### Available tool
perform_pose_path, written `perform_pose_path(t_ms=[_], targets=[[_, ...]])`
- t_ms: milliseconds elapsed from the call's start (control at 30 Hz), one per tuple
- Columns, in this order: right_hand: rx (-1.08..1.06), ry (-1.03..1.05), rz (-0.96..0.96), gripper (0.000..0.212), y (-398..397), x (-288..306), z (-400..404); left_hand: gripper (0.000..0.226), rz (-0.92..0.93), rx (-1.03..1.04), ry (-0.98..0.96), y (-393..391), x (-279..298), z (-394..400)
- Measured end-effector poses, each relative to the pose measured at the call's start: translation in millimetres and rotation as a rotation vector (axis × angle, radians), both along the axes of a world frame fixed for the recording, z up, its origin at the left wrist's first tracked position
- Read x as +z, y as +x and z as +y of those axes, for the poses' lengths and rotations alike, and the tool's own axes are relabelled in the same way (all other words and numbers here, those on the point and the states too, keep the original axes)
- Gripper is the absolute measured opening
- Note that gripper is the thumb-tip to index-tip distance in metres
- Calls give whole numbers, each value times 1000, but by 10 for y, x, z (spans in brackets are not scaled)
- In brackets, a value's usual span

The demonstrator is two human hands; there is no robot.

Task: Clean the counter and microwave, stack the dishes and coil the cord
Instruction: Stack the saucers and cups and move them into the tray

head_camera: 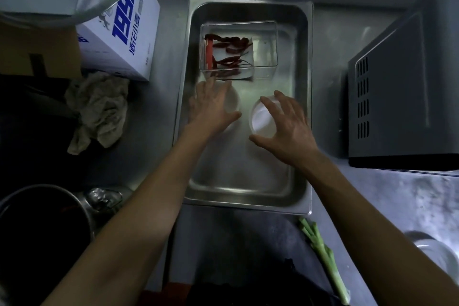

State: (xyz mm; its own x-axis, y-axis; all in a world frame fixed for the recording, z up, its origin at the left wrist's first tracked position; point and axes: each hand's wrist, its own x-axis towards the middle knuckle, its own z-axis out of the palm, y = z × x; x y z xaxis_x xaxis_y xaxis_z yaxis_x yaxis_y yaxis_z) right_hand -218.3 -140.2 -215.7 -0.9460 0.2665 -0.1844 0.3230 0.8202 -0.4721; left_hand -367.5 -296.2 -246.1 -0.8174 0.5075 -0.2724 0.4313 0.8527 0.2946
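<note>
A steel tray [238, 171] lies on the metal counter in the middle of the view. Inside it, at the far end, stands a clear plastic box [265, 57] with dried red chillies. My left hand [211, 104] lies spread over a small white dish [232, 102], fingers fairly straight, and hides most of it. My right hand [290, 126] grips a second small white bowl [260, 117], with the fingers over its far rim and the thumb at its near side. The dark microwave [397, 94] stands to the right of the tray.
A crumpled grey cloth [99, 112] lies left of the tray, next to a white box with blue print [124, 32]. A dark pot [37, 231] sits at the near left. A green onion stalk [323, 251] and a white bowl [437, 253] lie at the near right.
</note>
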Motion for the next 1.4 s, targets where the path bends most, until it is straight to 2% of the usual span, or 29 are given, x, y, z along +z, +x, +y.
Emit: perform_pose_path(t_ms=[467, 567, 767, 1067, 1233, 1400], targets=[[12, -6, -25, 92, -146, -45, -45, 92, -80, -17, -40, 34, 29, -21], [23, 11, -11, 92, -221, 9, -63, 80, -69, -8, -3, 95, 75, -97], [65, 42, 38, 92, -497, 97, -217, 54, 136, 74, 141, 129, 324, -446], [241, 116, 9, 92, -909, -21, -633, 30, 219, 120, 162, 99, 373, -809], [266, 105, 28, 92, -1077, -69, -741, 25, 218, 167, 191, 107, 388, -864], [294, 128, -39, 92, -1113, -196, -751, 32, 165, 194, 207, 40, 320, -909]])
